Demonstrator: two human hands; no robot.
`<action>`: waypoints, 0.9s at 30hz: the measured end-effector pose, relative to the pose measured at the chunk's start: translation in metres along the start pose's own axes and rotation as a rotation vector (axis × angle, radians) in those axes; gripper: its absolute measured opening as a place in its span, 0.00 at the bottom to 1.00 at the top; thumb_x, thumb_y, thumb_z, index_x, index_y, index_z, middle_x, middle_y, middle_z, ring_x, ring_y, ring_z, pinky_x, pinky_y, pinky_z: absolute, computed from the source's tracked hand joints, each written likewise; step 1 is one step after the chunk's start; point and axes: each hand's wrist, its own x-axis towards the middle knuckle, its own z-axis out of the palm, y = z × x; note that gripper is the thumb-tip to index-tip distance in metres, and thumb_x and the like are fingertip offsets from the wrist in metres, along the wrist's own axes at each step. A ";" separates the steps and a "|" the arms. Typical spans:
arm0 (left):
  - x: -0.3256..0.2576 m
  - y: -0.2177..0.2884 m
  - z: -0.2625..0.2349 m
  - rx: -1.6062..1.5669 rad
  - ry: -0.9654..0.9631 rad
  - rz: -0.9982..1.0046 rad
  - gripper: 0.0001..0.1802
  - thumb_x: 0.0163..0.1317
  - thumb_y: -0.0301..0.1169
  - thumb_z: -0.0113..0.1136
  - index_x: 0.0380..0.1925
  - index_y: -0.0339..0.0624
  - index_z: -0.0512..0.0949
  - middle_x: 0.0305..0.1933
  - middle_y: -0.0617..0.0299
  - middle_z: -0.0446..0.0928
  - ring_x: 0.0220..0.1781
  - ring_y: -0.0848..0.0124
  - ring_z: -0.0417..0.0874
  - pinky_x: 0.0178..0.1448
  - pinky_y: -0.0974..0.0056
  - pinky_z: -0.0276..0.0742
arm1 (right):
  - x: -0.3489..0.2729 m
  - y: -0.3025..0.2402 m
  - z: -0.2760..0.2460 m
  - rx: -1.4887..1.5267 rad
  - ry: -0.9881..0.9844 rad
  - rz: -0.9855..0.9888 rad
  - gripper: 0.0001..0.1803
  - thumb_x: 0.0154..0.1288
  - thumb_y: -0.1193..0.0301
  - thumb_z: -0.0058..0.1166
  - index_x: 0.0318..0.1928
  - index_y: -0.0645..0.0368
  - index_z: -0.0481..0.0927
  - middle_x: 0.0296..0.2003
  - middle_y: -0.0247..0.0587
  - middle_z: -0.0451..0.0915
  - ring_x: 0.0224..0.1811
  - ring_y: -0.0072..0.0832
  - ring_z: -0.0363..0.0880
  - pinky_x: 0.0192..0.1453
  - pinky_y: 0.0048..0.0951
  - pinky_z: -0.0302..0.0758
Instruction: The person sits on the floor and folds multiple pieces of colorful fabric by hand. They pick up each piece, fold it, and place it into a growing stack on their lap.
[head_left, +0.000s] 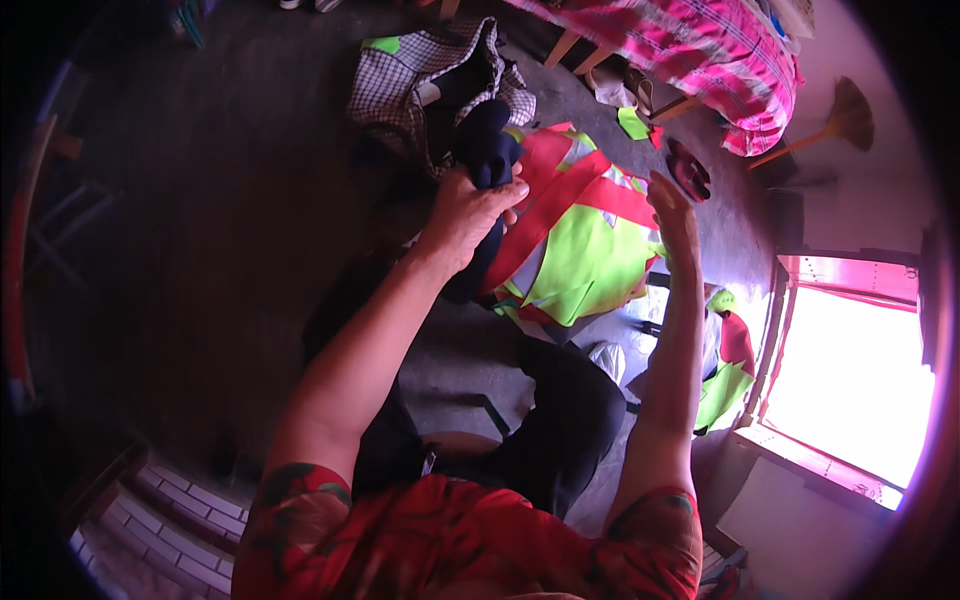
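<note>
- Nearest: red patterned shirt (pixel 450 540).
- Dark item (pixel 485 125): left of yellow-green-and-red fabric (pixel 600 250); left hand (pixel 465 215) has its grip closed around it.
- Right hand (pixel 676 215): grip released, fingers loose at fabric's right edge; contact unclear.
- Far: checked cloth (pixel 388 85).

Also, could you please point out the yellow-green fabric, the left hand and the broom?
Yellow-green fabric (pixel 595 258), head view: middle of its bright panel.
Left hand (pixel 463 215), head view: back of the hand.
Broom (pixel 848 120), head view: its fan-shaped brush.
</note>
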 end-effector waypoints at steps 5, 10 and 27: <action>-0.005 -0.008 0.012 0.012 -0.138 0.035 0.15 0.50 0.31 0.68 0.38 0.39 0.76 0.31 0.66 0.77 0.25 0.78 0.76 0.30 0.71 0.73 | -0.107 -0.071 0.018 0.555 -0.110 -0.057 0.35 0.62 0.53 0.51 0.63 0.61 0.63 0.55 0.47 0.72 0.57 0.34 0.70 0.57 0.35 0.67; -0.010 -0.026 0.025 0.065 -0.304 0.097 0.16 0.51 0.30 0.68 0.41 0.41 0.76 0.36 0.67 0.77 0.37 0.77 0.77 0.36 0.71 0.75 | -0.143 -0.075 0.074 0.899 -0.221 -0.053 0.39 0.56 0.62 0.61 0.64 0.64 0.60 0.55 0.48 0.70 0.59 0.33 0.67 0.58 0.32 0.66; -0.007 -0.013 0.034 0.061 -0.390 0.094 0.27 0.48 0.24 0.66 0.50 0.40 0.69 0.45 0.64 0.75 0.48 0.73 0.75 0.55 0.68 0.71 | -0.129 -0.067 0.115 1.469 -0.158 0.072 0.28 0.64 0.78 0.47 0.64 0.60 0.58 0.51 0.42 0.74 0.52 0.27 0.73 0.58 0.28 0.69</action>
